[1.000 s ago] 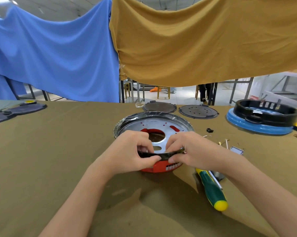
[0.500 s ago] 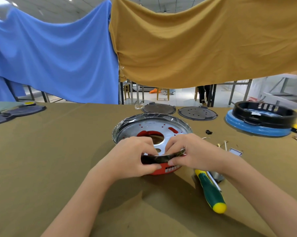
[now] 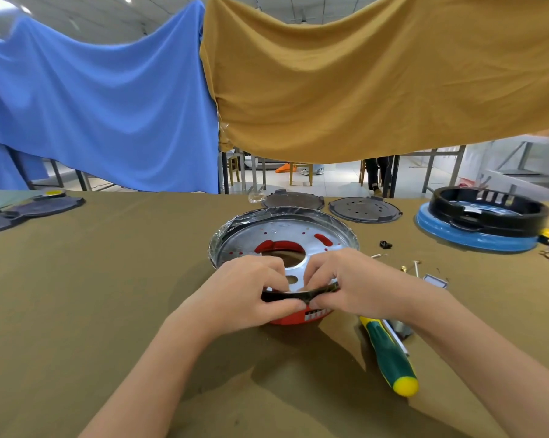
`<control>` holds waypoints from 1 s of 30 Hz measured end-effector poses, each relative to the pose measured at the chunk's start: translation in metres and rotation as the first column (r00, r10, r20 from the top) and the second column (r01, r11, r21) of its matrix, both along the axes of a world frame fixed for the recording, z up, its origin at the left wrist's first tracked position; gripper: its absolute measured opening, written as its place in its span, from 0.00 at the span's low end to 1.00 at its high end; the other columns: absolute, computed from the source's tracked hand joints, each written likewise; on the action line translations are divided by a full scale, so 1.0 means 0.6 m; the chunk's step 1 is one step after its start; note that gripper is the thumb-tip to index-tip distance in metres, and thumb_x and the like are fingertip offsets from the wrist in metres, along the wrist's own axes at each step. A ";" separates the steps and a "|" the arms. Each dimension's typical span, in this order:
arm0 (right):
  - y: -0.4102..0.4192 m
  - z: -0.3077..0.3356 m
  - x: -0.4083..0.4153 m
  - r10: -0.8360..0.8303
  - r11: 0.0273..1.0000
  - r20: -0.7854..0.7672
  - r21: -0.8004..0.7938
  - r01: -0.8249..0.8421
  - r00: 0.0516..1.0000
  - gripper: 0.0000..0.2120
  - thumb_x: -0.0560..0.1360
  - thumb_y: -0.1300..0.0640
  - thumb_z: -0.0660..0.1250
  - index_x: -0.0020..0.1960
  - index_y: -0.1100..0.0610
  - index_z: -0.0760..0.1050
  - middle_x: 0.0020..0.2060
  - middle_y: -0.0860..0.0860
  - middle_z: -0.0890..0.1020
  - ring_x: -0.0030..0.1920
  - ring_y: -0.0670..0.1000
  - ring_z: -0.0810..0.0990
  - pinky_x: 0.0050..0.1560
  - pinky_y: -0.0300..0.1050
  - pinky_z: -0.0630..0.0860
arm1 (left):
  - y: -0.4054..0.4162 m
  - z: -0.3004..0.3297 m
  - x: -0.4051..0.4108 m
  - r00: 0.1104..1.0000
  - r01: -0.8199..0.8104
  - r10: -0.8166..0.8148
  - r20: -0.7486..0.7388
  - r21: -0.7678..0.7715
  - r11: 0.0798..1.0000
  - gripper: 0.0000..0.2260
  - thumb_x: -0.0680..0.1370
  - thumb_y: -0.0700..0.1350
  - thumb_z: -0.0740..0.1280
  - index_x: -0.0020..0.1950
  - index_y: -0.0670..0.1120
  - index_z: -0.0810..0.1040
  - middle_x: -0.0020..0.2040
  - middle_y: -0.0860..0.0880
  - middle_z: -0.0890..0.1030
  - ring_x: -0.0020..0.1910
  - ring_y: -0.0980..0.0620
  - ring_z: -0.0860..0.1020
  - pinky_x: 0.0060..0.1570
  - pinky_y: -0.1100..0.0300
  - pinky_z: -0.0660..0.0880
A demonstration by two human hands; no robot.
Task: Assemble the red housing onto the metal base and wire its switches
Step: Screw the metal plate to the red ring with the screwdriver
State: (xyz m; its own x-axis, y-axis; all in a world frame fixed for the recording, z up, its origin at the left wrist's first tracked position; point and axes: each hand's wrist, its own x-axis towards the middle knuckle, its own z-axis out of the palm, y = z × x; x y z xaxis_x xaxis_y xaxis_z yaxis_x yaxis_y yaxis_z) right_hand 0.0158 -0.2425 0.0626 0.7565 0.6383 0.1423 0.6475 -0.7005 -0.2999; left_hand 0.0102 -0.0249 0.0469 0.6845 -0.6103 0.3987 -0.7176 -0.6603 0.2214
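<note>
The left hand [image 3: 241, 295] and the right hand [image 3: 346, 281] are placed together at the near edge of the round silver metal base [image 3: 279, 235], and a dark curved strip [image 3: 301, 294] along that rim is pinched by the curled fingers and thumbs of both hands. The red plastic housing [image 3: 293, 317] is seen under the metal base, directly below the hands, and red is also shown through the holes of the base. Both parts are rested on the bench covered with olive-brown cloth [image 3: 93, 295]. Just beside the right forearm, a screwdriver with a green and yellow handle [image 3: 390, 355] is laid. Near it, some small screws [image 3: 415, 265] are scattered. Farther right, a black ring on a blue round disc [image 3: 482, 222] is seen.
</note>
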 end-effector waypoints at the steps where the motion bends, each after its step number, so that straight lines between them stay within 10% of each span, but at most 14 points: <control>1: 0.000 -0.001 -0.001 0.002 1.000 0.004 0.009 -0.002 1.000 0.05 0.76 0.53 0.71 0.48 0.52 0.86 0.49 0.38 0.77 0.49 0.41 0.76 0.51 0.40 0.74 | -0.001 0.000 -0.001 1.000 -0.002 0.002 -0.004 -0.006 1.000 0.20 0.75 0.64 0.62 0.40 0.51 0.84 0.37 0.56 0.74 0.38 0.56 0.73 0.39 0.49 0.74; 11: -0.013 -0.010 -0.002 -0.030 0.980 -0.026 0.198 0.035 0.999 0.08 0.74 0.53 0.74 0.52 0.45 0.84 0.46 0.37 0.80 0.50 0.38 0.77 0.51 0.31 0.73 | -0.005 -0.005 0.001 1.000 -0.027 0.027 0.001 -0.018 0.999 0.15 0.75 0.56 0.70 0.39 0.45 0.83 0.37 0.53 0.74 0.36 0.53 0.74 0.38 0.46 0.73; 20: -0.010 -0.002 -0.004 0.024 0.993 -0.011 0.117 -0.023 1.000 0.06 0.76 0.53 0.72 0.52 0.49 0.85 0.42 0.32 0.74 0.51 0.35 0.73 0.50 0.28 0.71 | -0.006 -0.009 -0.001 0.993 -0.081 0.084 -0.082 0.034 0.996 0.26 0.73 0.67 0.55 0.52 0.53 0.85 0.48 0.54 0.81 0.48 0.56 0.78 0.46 0.52 0.76; 30: -0.013 -0.003 -0.015 0.007 0.982 0.020 0.187 -0.011 1.000 0.07 0.74 0.57 0.74 0.51 0.49 0.85 0.42 0.34 0.77 0.48 0.38 0.76 0.51 0.34 0.73 | -0.012 -0.010 -0.013 0.990 -0.047 0.054 0.132 -0.056 0.997 0.14 0.75 0.58 0.67 0.40 0.49 0.84 0.34 0.55 0.76 0.34 0.54 0.75 0.30 0.52 0.74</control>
State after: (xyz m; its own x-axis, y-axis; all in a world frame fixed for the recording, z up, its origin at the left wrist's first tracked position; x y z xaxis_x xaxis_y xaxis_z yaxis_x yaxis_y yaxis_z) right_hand 0.0067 -0.2505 0.0606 0.7469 0.6059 0.2739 0.6603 -0.6273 -0.4129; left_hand 0.0025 -0.0318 0.0409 0.6523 -0.5520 0.5195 -0.7092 -0.6863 0.1614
